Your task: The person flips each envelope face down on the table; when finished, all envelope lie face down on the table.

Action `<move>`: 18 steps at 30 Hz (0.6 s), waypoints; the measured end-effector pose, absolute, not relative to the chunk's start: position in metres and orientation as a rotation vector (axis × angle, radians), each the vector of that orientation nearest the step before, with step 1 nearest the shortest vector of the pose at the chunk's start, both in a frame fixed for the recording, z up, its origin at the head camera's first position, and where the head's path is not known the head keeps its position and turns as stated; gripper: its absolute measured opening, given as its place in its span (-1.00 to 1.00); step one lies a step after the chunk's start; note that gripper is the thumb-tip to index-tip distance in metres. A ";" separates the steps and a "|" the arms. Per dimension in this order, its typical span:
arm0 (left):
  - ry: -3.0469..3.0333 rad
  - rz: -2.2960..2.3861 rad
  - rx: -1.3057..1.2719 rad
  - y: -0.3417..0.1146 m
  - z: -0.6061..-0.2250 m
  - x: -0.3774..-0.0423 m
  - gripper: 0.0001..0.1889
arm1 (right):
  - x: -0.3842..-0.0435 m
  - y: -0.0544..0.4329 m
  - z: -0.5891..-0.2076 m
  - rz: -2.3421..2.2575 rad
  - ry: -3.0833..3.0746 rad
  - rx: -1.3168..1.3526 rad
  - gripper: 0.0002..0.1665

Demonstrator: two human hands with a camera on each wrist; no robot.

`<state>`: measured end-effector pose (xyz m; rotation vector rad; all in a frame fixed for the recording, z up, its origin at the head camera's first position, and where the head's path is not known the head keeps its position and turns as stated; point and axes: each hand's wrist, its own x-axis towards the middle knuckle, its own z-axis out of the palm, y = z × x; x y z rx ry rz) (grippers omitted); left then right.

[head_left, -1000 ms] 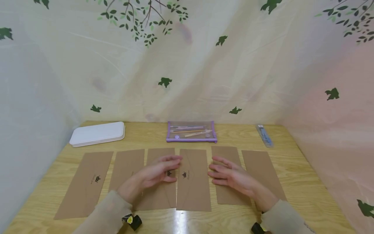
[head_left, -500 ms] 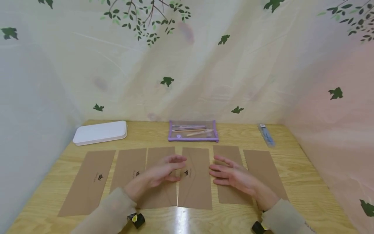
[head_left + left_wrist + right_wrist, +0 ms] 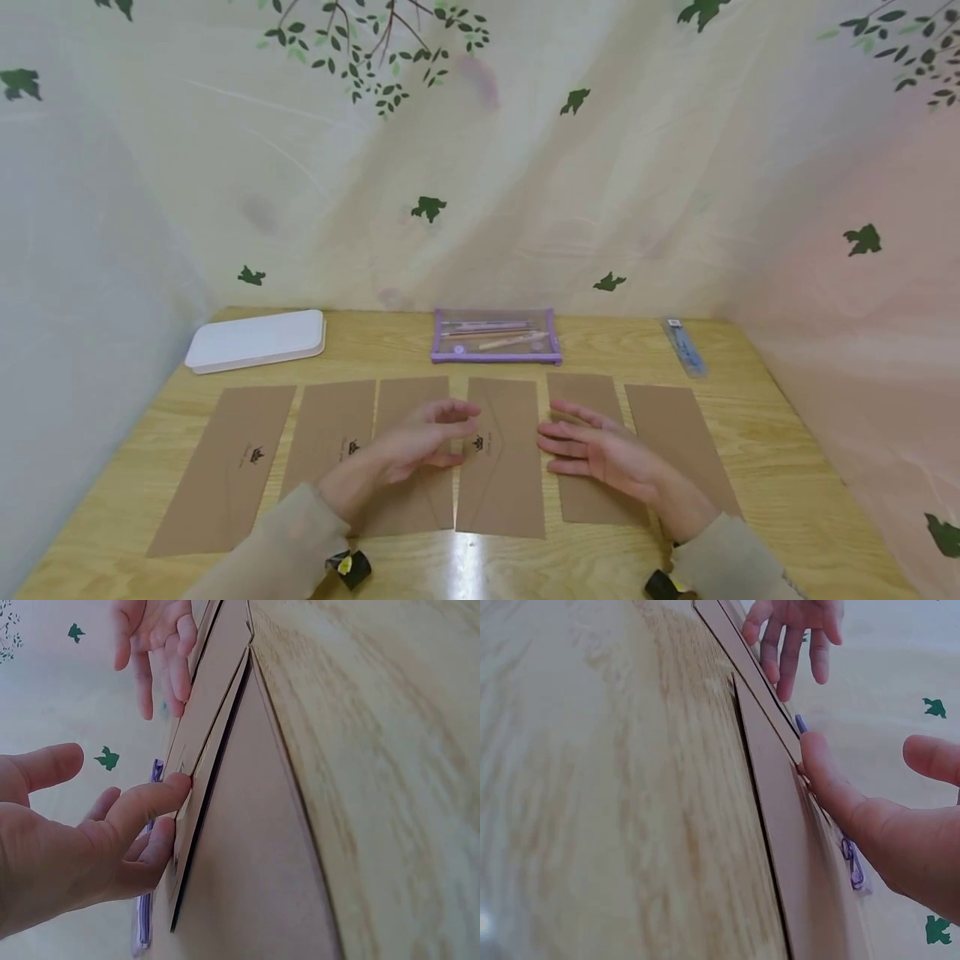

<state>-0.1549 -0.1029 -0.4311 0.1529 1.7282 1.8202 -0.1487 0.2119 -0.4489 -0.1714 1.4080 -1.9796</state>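
Note:
Several brown kraft envelopes lie in a row on the wooden table, most with a small black crown print showing. My left hand [image 3: 420, 437] is over the third envelope from the left [image 3: 412, 508], its relaxed fingertips reaching the left edge of the envelope to its right [image 3: 502, 475]. In the left wrist view, a fingertip [image 3: 178, 782] meets an envelope's edge. Facing it, my right hand [image 3: 603, 454] has its fingers spread, over the envelope second from the right [image 3: 592, 396]. Neither hand grips anything.
Behind the row lies a purple-edged mesh pencil pouch [image 3: 495, 337] with pencils inside. A white case [image 3: 255, 340] sits at the back left, a slim blue packaged item [image 3: 684, 348] at the back right. Printed cloth [image 3: 510, 192] hangs around the table [image 3: 787, 467].
My left hand has shifted slightly right, and the gap between the two middle envelopes is a little wider at the top. The right hand has hardly moved.

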 end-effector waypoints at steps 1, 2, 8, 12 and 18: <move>1.733 1.819 0.154 -0.103 -0.431 -0.155 -0.48 | -0.149 0.212 -0.449 -1.981 1.403 -0.165 -0.19; 1.737 1.819 0.154 -0.103 -0.431 -0.154 -0.48 | -0.149 0.211 -0.448 -1.983 1.401 -0.162 -0.20; 1.737 1.817 0.157 -0.104 -0.431 -0.153 -0.49 | -0.151 0.211 -0.448 -1.986 1.391 -0.154 -0.20; 1.728 1.822 0.161 -0.105 -0.432 -0.153 -0.48 | -0.151 0.210 -0.447 -1.978 1.395 -0.144 -0.19; 1.729 1.822 0.169 -0.105 -0.434 -0.154 -0.47 | -0.152 0.209 -0.445 -1.958 1.412 -0.144 -0.17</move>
